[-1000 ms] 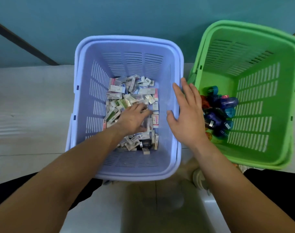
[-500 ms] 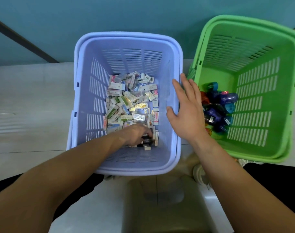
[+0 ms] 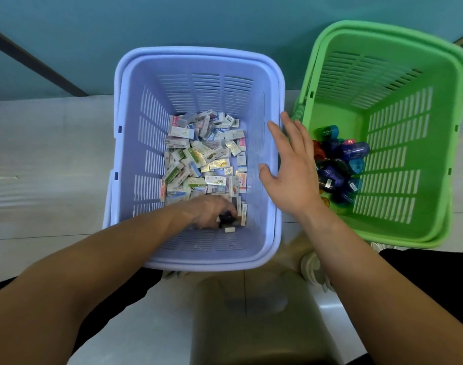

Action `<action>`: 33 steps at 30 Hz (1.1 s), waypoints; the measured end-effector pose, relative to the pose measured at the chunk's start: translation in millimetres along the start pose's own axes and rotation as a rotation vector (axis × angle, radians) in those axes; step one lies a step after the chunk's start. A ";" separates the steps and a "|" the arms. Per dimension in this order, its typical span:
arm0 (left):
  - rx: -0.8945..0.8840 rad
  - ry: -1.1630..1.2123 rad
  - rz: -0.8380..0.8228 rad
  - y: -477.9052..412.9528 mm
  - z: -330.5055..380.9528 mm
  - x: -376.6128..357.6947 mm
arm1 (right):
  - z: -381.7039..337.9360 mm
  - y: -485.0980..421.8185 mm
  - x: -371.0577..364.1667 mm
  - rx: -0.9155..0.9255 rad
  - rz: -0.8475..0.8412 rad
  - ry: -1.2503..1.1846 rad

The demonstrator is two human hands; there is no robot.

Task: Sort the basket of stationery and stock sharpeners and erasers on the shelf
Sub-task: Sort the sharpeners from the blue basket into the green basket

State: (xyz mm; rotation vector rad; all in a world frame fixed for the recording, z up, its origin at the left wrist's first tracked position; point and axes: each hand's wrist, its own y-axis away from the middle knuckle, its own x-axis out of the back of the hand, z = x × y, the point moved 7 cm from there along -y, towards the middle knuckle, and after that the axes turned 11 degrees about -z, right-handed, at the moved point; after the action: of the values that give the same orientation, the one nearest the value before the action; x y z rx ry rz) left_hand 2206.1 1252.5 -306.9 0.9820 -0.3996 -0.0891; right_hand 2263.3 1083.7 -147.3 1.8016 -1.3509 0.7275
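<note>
At the near end of the lilac basket (image 3: 198,262), on its floor: 1 small dark item (image 3: 227,219), its kind hidden, gripped under the curled fingers of my left hand (image 3: 208,210). Just beside it lies 1 loose white eraser (image 3: 229,229).

Over the rest of that floor: a heap of boxed erasers (image 3: 204,159) in white, green, pink and gold wrappers. 1 blue label (image 3: 221,129) reads "Hard Eraser"; other print is too small to read.

At the basket's right rim: my right hand (image 3: 291,169), fingers straight and spread, holding nothing. I cannot tell whether it touches the rim.

Just beside, to the right: 1 green basket (image 3: 409,227) with a cluster of sharpeners (image 3: 338,167) in blue, teal, red and orange near its left wall; their barcode stickers are unreadable.

Both baskets stand on pale floor tiles (image 3: 53,154) before a teal wall (image 3: 172,22).
</note>
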 end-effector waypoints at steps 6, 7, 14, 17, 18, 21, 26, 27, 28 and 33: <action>0.000 0.056 0.031 0.4 -0.7 3.4 | 0.5 0.2 -0.3 -0.003 -0.009 0.005; 0.001 0.038 0.037 0.5 -0.7 4.1 | 0.5 0.2 -0.3 -0.004 -0.009 0.007; -0.001 -0.025 -0.078 5.2 5.0 5.2 | 1.2 0.5 -0.8 -0.001 -0.013 0.018; -0.046 -0.032 0.121 33.4 7.0 40.5 | 1.7 0.8 -1.7 -0.015 -0.035 0.023; -0.023 0.051 0.189 48.1 4.4 56.9 | 1.2 0.9 0.1 -0.027 -0.026 0.026; 0.044 0.352 0.412 106.0 -4.2 101.9 | -18.3 7.4 16.0 0.003 0.129 0.101; 0.217 0.418 0.983 219.9 -30.2 138.6 | -71.6 -11.4 -31.4 0.060 -0.250 -0.325; 0.263 0.445 1.064 237.1 -37.4 137.0 | -80.6 -16.9 -59.7 0.081 -0.434 -0.262; 0.312 0.465 1.120 249.2 -46.5 131.8 | -87.7 -20.6 -90.2 0.129 -0.607 -0.120; 0.381 0.481 1.228 258.9 -77.2 91.4 | -111.2 -28.2 -187.7 0.425 -0.897 0.412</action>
State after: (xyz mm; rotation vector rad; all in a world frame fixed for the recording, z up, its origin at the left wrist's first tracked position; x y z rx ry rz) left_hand 2291.7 1435.0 -105.1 0.9426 -0.5195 1.3477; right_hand 2237.8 1280.3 -242.7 2.1476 -0.0535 0.8277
